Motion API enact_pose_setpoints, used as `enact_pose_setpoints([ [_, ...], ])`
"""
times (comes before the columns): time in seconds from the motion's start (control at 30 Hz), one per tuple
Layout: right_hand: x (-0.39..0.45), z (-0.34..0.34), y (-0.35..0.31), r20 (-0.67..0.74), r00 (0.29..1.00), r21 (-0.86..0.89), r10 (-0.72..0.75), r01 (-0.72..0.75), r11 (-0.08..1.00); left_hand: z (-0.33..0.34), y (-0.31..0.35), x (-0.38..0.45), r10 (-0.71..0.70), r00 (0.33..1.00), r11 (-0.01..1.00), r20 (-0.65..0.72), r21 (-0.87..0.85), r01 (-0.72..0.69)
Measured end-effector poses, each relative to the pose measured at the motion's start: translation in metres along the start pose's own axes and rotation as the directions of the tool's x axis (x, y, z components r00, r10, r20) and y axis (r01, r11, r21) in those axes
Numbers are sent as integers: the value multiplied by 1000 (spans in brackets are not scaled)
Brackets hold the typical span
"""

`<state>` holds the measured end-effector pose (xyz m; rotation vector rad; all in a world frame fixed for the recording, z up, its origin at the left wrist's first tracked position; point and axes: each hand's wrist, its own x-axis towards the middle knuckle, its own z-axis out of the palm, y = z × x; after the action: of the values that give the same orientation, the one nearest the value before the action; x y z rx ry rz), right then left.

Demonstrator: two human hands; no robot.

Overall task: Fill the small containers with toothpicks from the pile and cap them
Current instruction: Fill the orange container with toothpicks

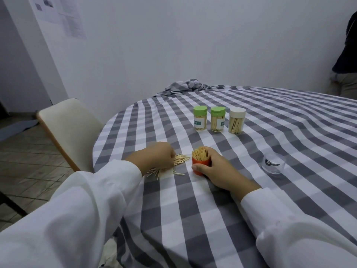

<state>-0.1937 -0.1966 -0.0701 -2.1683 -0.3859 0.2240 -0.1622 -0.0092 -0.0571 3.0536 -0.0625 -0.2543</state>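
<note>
Left hand: I see my left hand [154, 157] resting knuckles-up on the toothpick pile [178, 159], fingers curled down into the sticks. I cannot tell whether any are actually pinched.

Right hand: my right hand [216, 169] wraps the orange container [200, 165], thumb across the near side and fingers round the far side.

Orange container: upright on the checked tablecloth [251, 219], just right of the pile, uncapped, with a dense bundle of toothpicks standing in its mouth.

Pile: loose sticks fan out from under the left hand, some toward the orange container, some toward my left sleeve [87, 200].

Filled containers: three stand in a row farther back, well apart from the hands. First green-capped container [200, 118], second green-capped container [218, 119], white-capped container [236, 120]; all upright, capped, and holding toothpicks.

Clear piece: a clear plastic cup-like item [273, 165] sits to the right of my right hand; I cannot tell what it is.

Surroundings: pale chair [67, 128] at the table's left edge; a person [345, 55] partly in view at far right.
</note>
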Motion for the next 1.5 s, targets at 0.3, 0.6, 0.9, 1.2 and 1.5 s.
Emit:
enact_pose_setpoints([
  [0.3,-2,-1,1,-3,1000,13,-11,11,1000,10,31,-4,-111,988,973,-106,190,129],
  [0.6,-2,-7,3,1,1000,11,12,-12,1000,19,34,-7,-130,966,990,-225,23,138],
  [0.9,-3,-14,6,-13,998,22,55,-55,998,-1,35,-2,-169,949,875,-268,-483,19],
  [1.2,-1,-17,6,-32,997,39,72,-70,997,-1,54,-1,-233,864,475,-446,-828,-299],
  [1.5,-1,-17,5,-43,997,-5,58,-58,998,14,80,-2,-7,938,508,-345,-810,-294],
])
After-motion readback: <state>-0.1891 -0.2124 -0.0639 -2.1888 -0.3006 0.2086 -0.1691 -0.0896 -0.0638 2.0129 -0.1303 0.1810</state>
